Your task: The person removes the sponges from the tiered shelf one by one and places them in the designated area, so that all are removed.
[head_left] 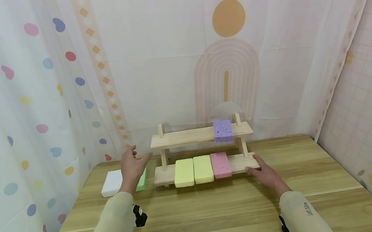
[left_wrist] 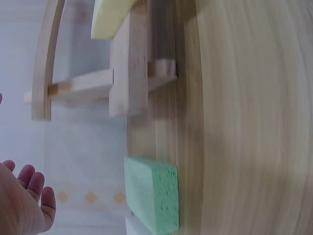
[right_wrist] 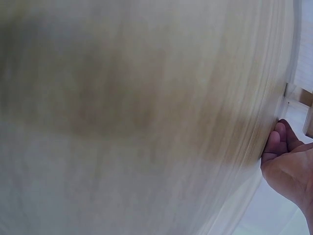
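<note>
A two-tier wooden display rack stands at the back of the table. Its lower board carries two yellow sponges and a pink sponge; a purple sponge sits at the right of the upper board. My left hand, empty with fingers spread, hovers left of the rack, in front of a green sponge that it partly covers in the head view. At the lower board's right end my right hand grips the rack, thumb at the front edge and fingers at the end.
A white sponge lies on the wooden table, left of the green one. Patterned curtains hang right behind the table and along both sides.
</note>
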{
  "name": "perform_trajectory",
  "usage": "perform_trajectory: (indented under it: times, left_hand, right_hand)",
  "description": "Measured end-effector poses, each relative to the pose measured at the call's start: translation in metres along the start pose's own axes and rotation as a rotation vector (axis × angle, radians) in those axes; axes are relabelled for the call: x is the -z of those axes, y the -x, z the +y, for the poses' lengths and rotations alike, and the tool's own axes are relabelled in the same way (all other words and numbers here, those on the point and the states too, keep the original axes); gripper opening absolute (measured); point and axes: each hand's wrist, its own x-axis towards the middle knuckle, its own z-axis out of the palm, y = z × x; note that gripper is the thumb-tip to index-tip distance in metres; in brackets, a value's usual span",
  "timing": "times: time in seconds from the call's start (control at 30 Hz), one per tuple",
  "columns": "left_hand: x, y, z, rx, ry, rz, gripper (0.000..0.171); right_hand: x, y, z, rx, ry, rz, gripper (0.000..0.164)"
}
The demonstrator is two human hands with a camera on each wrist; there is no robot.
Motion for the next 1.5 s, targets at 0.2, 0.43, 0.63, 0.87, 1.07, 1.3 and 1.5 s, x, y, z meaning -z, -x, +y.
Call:
perform_trajectory:
  times: [0.2,0.43,0.63,0.87,1.07,1.3,1.5]
  left_hand:
    - [-0.016,-0.001,0.015,-0.007,0.015,-0.014,0.085]
    - [-0.033,0.0,0.036,-0.033,0.038,-0.039,0.085]
    - [-0.051,0.002,0.054,-0.043,0.049,-0.068,0.084]
    - [-0.082,0.005,0.074,-0.046,0.054,-0.082,0.085]
    - [-0.108,0.012,0.094,-0.106,0.042,-0.056,0.082]
    - [-0.129,0.02,0.112,-0.118,0.035,-0.047,0.084]
    - [-0.147,0.024,0.122,-0.125,0.044,-0.062,0.086]
  right_hand:
    - [0.0,0.002,-0.002,0.002,0.009,-0.004,0.082]
    - [0.001,0.001,-0.001,-0.004,0.02,-0.003,0.082]
    - [0.0,0.0,-0.001,-0.007,0.014,-0.002,0.081]
    - [0.001,0.001,-0.003,-0.005,0.015,-0.003,0.082]
    - [0.0,0.001,-0.002,-0.003,0.01,-0.004,0.082]
    - [0.001,0.001,-0.002,0.002,0.015,-0.002,0.083]
    - [0.001,0.004,-0.004,0.01,0.023,-0.001,0.082]
